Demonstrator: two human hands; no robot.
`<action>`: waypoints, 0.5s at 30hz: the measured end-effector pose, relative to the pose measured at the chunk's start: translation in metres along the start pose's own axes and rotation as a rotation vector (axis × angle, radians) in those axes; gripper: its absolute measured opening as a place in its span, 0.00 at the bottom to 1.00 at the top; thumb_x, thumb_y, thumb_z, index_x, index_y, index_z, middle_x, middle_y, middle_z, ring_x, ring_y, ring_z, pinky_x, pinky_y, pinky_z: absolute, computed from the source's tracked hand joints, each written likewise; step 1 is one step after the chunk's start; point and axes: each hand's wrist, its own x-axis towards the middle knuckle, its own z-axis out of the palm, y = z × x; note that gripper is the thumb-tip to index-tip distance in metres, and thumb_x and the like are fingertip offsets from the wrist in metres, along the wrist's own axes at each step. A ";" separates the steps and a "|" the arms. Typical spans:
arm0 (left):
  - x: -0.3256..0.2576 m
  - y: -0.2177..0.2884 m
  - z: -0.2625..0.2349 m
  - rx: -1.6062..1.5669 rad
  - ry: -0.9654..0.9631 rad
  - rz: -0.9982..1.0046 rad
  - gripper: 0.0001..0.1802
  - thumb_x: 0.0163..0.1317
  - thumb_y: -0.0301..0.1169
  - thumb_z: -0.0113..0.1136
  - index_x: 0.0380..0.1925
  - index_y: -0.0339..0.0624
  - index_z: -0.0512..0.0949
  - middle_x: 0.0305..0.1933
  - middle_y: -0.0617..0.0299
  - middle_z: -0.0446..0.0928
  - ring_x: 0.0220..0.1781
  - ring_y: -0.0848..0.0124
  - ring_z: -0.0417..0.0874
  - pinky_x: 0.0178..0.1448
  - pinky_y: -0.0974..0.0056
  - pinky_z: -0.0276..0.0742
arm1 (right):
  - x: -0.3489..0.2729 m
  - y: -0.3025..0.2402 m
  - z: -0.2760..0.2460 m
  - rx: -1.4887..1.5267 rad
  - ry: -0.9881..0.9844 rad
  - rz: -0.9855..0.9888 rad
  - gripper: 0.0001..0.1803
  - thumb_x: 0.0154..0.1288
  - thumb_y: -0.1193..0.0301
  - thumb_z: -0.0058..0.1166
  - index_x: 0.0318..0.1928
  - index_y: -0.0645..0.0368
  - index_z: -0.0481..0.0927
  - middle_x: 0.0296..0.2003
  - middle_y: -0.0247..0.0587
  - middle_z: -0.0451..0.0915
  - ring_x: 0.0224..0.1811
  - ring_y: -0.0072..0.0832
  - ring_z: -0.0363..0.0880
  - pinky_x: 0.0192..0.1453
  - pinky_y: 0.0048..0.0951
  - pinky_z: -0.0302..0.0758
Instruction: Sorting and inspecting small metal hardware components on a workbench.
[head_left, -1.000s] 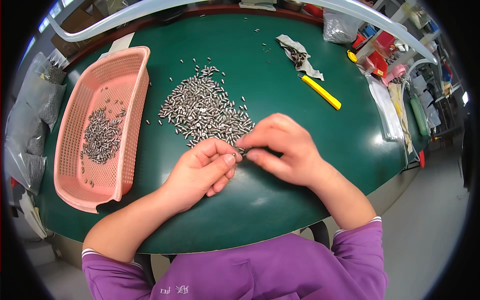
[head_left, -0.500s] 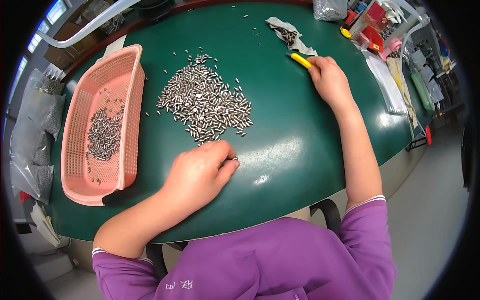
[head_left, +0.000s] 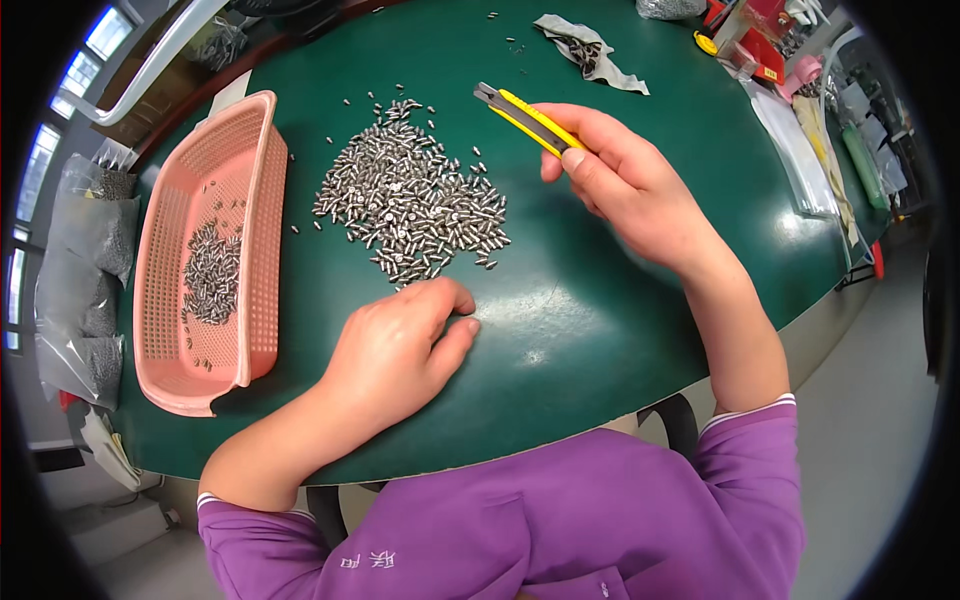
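A yellow utility knife (head_left: pixel 530 118) is in my right hand (head_left: pixel 635 185), its dark metal end pointing to the upper left. The thumb presses on its side, and the knife is raised over the green table. My left hand (head_left: pixel 395 335) rests on the table just below a heap of small silver metal pins (head_left: pixel 410 195). Its fingers are curled, thumb and forefinger near each other; whatever sits between them is hidden. Beside the heap, at the left, stands a pink plastic basket (head_left: pixel 262 230) with more of these metal pins (head_left: pixel 212 275) inside.
Clear plastic bags of metal parts (head_left: pixel 95 300) line the left edge. A crumpled grey cloth (head_left: pixel 622 78) with dark pieces on it lies at the far side. Toward the right are white sheets (head_left: pixel 795 160), a yellow tape measure (head_left: pixel 705 43) and a red bin (head_left: pixel 765 55).
My right hand has come left and nearer from beside the cloth, bringing the knife up and into full view. A small metal piece at my left fingertips no longer shows.
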 end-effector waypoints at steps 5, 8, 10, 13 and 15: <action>0.001 -0.003 0.001 -0.031 -0.004 0.011 0.06 0.56 0.26 0.62 0.32 0.39 0.76 0.20 0.60 0.68 0.19 0.68 0.70 0.27 0.63 0.69 | -0.002 -0.008 0.006 0.025 0.029 -0.022 0.18 0.73 0.70 0.42 0.60 0.58 0.70 0.33 0.25 0.73 0.27 0.10 0.62 0.30 0.13 0.62; 0.001 -0.002 -0.002 -0.051 -0.026 -0.006 0.06 0.56 0.25 0.62 0.33 0.39 0.76 0.19 0.61 0.67 0.20 0.69 0.70 0.28 0.63 0.69 | -0.003 -0.012 0.009 0.039 0.011 -0.035 0.17 0.73 0.69 0.44 0.59 0.58 0.71 0.31 0.24 0.72 0.27 0.09 0.63 0.30 0.13 0.63; 0.001 -0.001 -0.004 -0.058 -0.035 -0.009 0.06 0.55 0.25 0.62 0.33 0.39 0.76 0.19 0.61 0.66 0.20 0.69 0.69 0.28 0.63 0.68 | -0.003 -0.013 0.011 0.036 0.037 0.035 0.16 0.72 0.67 0.45 0.54 0.62 0.74 0.32 0.31 0.75 0.35 0.17 0.73 0.41 0.22 0.71; 0.002 0.001 -0.006 -0.047 -0.077 -0.036 0.07 0.55 0.25 0.61 0.33 0.39 0.75 0.19 0.62 0.65 0.20 0.69 0.69 0.28 0.63 0.68 | 0.002 -0.001 0.009 -0.013 0.017 0.066 0.15 0.72 0.67 0.45 0.54 0.60 0.74 0.31 0.30 0.75 0.35 0.17 0.73 0.40 0.22 0.71; 0.000 0.000 -0.006 -0.057 -0.089 -0.037 0.07 0.55 0.25 0.61 0.33 0.39 0.75 0.20 0.62 0.65 0.20 0.70 0.69 0.28 0.63 0.68 | 0.005 0.009 0.009 -0.035 0.021 0.052 0.16 0.73 0.67 0.44 0.55 0.60 0.73 0.31 0.28 0.73 0.34 0.15 0.70 0.38 0.19 0.69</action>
